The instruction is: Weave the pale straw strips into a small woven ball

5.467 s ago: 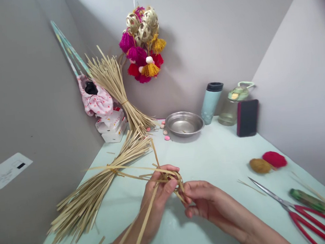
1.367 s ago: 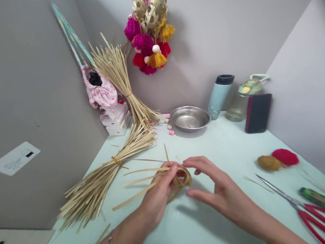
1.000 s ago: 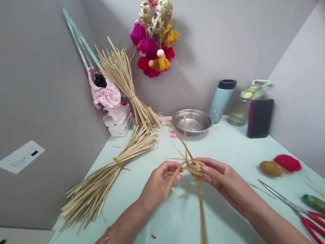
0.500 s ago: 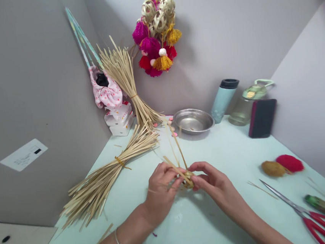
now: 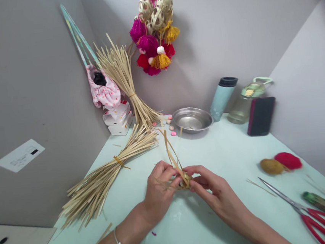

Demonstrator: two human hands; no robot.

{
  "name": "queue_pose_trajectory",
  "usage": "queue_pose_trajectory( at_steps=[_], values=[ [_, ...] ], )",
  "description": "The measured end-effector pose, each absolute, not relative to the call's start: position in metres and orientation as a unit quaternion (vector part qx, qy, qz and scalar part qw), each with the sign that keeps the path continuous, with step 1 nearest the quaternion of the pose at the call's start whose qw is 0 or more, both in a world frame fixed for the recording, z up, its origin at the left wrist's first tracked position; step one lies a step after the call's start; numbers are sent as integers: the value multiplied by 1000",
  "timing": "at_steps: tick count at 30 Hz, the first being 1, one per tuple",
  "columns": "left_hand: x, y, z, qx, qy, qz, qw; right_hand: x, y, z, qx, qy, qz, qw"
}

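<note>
Between my two hands, above the middle of the table, is a small woven piece of flat straw-coloured strips (image 5: 186, 179). My left hand (image 5: 160, 185) pinches it from the left with thumb and fingers. On the other side my right hand (image 5: 211, 188) grips its right edge between thumb and fingertips. Loose strip ends (image 5: 169, 148) stick up and away from the piece, and some finer ends cross my left fingers. Part of the weave is hidden behind the fingertips.
A tied strip bundle (image 5: 110, 175) lies left; another bundle (image 5: 129, 90) leans at the back. A metal bowl (image 5: 193, 120), a tumbler (image 5: 223, 99), a bottle (image 5: 240, 105) and a phone (image 5: 261, 116) stand behind. Red-handled scissors (image 5: 300, 208) and yarn balls (image 5: 288, 161) lie right.
The loose strips above the piece have swung, a wide one now standing more upright. Both hands keep their grip, with the fingers shifted slightly. The whole view has moved a little.
</note>
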State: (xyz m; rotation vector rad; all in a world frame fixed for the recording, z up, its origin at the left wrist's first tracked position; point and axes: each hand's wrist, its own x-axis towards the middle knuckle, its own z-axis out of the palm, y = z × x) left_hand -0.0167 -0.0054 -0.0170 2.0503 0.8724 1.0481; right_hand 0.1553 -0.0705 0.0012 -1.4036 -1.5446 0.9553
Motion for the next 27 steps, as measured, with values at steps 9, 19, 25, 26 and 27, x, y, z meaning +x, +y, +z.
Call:
queue_pose_trajectory(
  at_steps=[9, 19, 25, 26, 27],
  values=[
    [-17, -2, -21, 777, 305, 436, 338, 156, -71, 3, -567, -598, 379, 422],
    [-17, 3, -25, 743, 322, 473, 347, 155, -66, 1, -511, -534, 485, 468],
    [-16, -1, -23, 750, 281, 492, 341, 155, -62, 6, -506, -463, 528, 501],
    [-17, -1, -22, 751, 276, 492, 343, 156, -62, 7, -505, -456, 536, 500],
    [-17, -1, -21, 752, 274, 493, 342, 156, -61, 7, -504, -451, 544, 498]
  ],
)
